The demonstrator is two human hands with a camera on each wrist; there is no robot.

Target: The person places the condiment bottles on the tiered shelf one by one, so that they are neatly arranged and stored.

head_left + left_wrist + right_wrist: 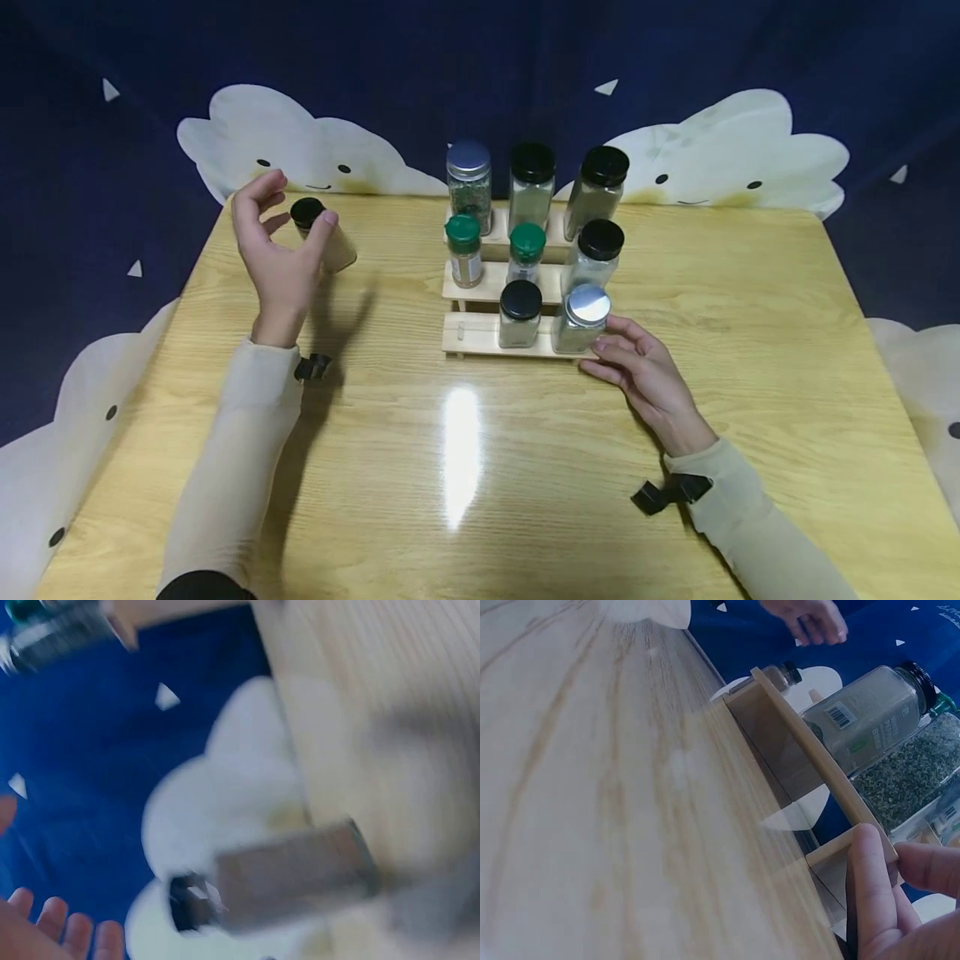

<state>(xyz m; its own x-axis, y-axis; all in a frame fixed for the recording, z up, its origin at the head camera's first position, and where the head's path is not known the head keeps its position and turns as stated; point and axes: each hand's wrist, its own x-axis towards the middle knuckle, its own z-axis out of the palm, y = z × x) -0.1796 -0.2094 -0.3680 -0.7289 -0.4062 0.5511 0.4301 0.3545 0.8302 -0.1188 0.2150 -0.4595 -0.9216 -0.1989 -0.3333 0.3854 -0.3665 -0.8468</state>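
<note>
At the left of the table stands a spice jar (339,252) with a black cap and brownish contents. My left hand (279,271) is raised beside it, thumb and fingers spread; the left wrist view shows a gap between the fingertips (78,930) and the jar. A three-tier wooden spice rack (474,335) is in the middle. My right hand (654,379) pinches the right end of its lowest shelf, next to a silver-lidded jar (576,337). In the right wrist view, a jar of green herbs (907,780) sits just above those fingers.
A black-lidded jar (520,327) shares the front shelf, whose left end is bare. Two green-capped jars (466,265) and a black-lidded one stand on the middle shelf. Three tall jars (471,196) fill the top. Behind the table hangs a dark blue cloth (375,50) with clouds.
</note>
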